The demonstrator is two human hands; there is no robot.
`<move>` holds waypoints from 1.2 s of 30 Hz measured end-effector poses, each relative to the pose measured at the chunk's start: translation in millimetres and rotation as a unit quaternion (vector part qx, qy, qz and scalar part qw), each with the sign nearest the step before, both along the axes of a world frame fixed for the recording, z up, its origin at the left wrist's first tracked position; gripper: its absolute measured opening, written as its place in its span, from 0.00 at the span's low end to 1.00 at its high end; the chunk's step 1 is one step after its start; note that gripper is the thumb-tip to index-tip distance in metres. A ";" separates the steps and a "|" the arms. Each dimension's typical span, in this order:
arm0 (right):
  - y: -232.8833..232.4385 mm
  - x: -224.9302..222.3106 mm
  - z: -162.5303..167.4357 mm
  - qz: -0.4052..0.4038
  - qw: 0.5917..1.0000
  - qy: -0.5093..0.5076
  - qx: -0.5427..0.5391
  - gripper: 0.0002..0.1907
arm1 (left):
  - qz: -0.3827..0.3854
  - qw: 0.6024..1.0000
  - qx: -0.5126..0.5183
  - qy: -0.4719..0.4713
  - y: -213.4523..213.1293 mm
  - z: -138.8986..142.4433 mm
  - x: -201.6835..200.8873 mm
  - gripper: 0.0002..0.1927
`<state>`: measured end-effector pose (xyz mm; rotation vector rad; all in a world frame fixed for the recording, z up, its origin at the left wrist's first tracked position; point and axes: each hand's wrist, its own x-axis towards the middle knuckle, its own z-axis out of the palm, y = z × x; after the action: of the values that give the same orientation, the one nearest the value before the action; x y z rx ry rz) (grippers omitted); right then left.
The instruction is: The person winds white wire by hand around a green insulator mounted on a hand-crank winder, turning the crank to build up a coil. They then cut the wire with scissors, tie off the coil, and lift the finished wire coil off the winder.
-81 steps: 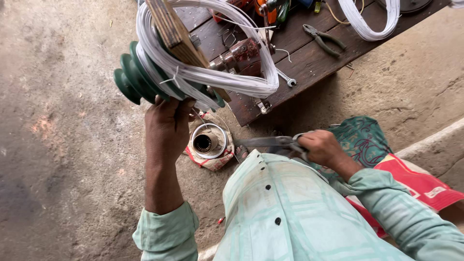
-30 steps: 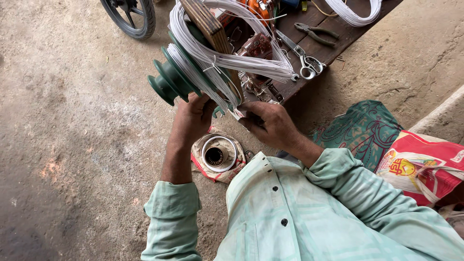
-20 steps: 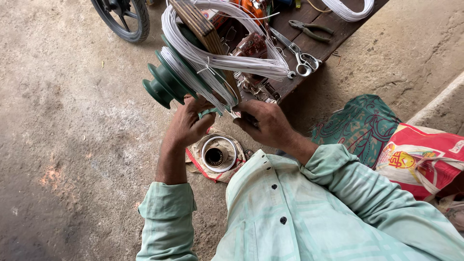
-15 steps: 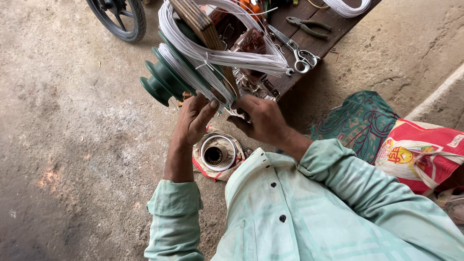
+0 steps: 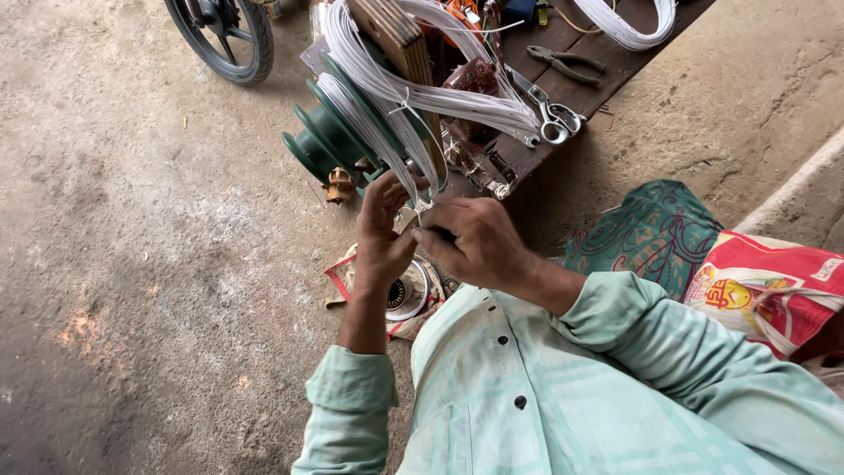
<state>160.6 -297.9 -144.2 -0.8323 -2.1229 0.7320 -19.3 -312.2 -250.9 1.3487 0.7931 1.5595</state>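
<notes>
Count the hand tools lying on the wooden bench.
2: scissors near the bench's front edge beside the white wire, and pliers farther back. Others may be hidden behind the wire coils.

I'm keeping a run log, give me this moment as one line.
left hand: on white wire loops | right hand: pinching wire at green spool | scissors, pliers on wooden bench

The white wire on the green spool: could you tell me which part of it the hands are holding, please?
Both the left hand and the right hand pinch the white wire at its lowest loop, just below the green spool.
</notes>
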 end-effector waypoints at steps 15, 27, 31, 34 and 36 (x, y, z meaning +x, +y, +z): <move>-8.3 -43.5 25.4 -0.011 0.981 -0.164 0.104 0.11 | 0.143 0.979 -0.044 -0.135 -1.3 -15.4 45.1 0.29; 19.7 16.7 -1.7 -0.025 0.997 0.026 -0.066 0.08 | 0.135 0.932 -0.093 -0.324 23.9 -22.6 39.9 0.10; 20.9 24.9 -11.2 -0.027 0.997 0.026 -0.072 0.10 | 0.197 0.914 -0.115 -0.335 36.0 -19.3 48.3 0.09; 22.3 27.5 -14.8 -0.010 0.997 0.012 -0.072 0.12 | 0.206 0.914 -0.096 -0.336 34.5 -18.8 42.2 0.10; 24.2 29.3 -15.8 0.000 0.998 0.008 -0.069 0.13 | 0.168 0.932 -0.093 -0.308 25.4 -20.9 37.4 0.08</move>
<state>189.8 -273.7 -160.1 -0.8950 -2.0762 0.8906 18.2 -286.8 -271.8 0.5376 0.7639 1.9700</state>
